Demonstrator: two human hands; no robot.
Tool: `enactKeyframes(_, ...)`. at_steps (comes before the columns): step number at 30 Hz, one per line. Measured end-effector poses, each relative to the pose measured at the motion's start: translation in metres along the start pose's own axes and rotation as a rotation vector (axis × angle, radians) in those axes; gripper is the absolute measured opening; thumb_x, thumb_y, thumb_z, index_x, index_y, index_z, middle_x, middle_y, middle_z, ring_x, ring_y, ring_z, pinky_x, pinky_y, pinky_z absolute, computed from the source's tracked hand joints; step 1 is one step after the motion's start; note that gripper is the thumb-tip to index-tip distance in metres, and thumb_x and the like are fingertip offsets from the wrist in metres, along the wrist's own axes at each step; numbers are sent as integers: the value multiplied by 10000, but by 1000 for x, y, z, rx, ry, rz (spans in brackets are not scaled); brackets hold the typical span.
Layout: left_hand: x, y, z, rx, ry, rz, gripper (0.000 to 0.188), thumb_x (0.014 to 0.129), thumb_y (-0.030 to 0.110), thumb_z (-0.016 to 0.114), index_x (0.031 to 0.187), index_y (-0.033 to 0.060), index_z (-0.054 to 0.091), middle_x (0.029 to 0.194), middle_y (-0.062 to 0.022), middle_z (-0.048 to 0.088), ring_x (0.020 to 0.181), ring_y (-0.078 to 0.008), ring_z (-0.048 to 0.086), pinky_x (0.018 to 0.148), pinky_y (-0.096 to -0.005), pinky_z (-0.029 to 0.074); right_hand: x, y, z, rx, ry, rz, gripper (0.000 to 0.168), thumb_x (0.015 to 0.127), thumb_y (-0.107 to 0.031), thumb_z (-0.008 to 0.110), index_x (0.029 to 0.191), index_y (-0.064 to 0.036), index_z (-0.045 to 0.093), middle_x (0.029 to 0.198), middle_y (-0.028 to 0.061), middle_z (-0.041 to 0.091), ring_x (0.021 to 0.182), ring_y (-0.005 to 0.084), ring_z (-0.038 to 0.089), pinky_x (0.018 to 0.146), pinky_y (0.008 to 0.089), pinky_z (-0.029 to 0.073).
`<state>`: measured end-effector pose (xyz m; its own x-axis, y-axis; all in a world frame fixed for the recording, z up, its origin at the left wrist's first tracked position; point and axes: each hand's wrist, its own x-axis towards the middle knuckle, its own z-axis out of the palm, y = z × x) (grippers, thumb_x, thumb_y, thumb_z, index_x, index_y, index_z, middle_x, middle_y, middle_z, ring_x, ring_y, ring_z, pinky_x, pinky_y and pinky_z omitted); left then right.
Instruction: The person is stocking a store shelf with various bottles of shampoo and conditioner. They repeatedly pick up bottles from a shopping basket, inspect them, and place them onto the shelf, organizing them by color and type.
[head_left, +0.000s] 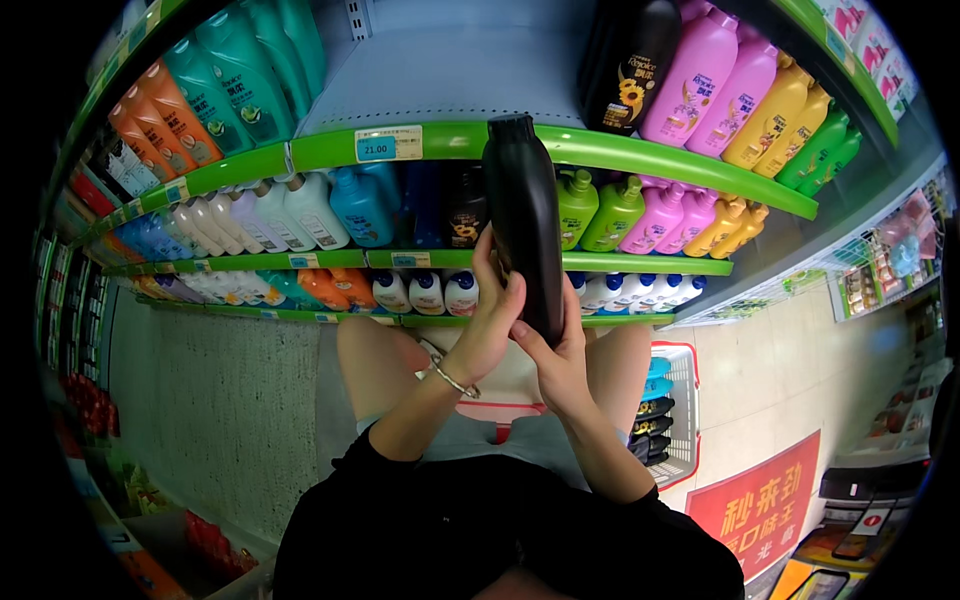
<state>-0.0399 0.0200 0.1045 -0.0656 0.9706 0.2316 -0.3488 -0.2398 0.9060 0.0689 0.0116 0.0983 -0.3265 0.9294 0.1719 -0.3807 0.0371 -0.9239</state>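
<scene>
A black plastic shampoo bottle (526, 225) stands nearly upright in front of me, its ribbed cap level with the green edge of the upper shelf. My left hand (491, 322) grips its lower left side, thumb across the front. Around its lower right side and base curls my right hand (553, 356). The bottle's label faces away from me and is mostly hidden. Behind it runs the upper shelf (450, 75), with a similar black Rejoice bottle (634, 67) with a sunflower print to the right. Pink Rejoice bottles (694, 79) are beside that one.
Teal bottles (240, 82) fill the upper shelf's left. Lower shelves hold blue pump bottles (361, 206), green pump bottles (611, 214) and several white bottles (425, 292). A white plastic basket (684, 405) containing black and blue bottles is on the floor by my right leg. A red floor sign (757, 495) lies behind it.
</scene>
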Motion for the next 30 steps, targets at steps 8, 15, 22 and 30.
enactKeyframes(8, 22, 46, -13, -96, -188, -146, 609, 849, 130, 602, 1331, 44, 240, 1171, -92, 471, 986, -145, 527, 741, -266, 489, 23, -6, -42, 373, -267, 338, 611, 732, -173, 676, 1257, -42, 392, 1041, 146, 575, 811, 261, 622, 669, 345, 522)
enactKeyframes(15, 85, 91, 3, 202, -160, 272, 567, 816, 127, 649, 1268, 3, 329, 1186, -87, 478, 1087, -153, 465, 944, -290, 370, 42, -19, -48, 412, -180, 205, 526, 879, -213, 515, 1328, -59, 290, 1236, 185, 461, 982, 290, 579, 869, 397, 453)
enactKeyframes(22, 209, 101, -15, 421, 45, 440, 451, 816, 128, 641, 1166, 37, 372, 1060, -92, 537, 997, -168, 513, 868, -309, 420, 20, 5, -87, 228, -32, 346, 425, 892, -255, 491, 1257, -57, 401, 1142, 143, 539, 985, 209, 534, 882, 343, 403)
enactKeyframes(30, 308, 62, -29, 326, 72, 166, 440, 844, 229, 619, 1186, 100, 374, 1134, -96, 526, 1055, -209, 506, 893, -346, 411, -7, 13, -129, 223, 156, 435, 394, 906, -233, 480, 1239, -32, 414, 1093, 128, 561, 959, 194, 548, 848, 314, 430)
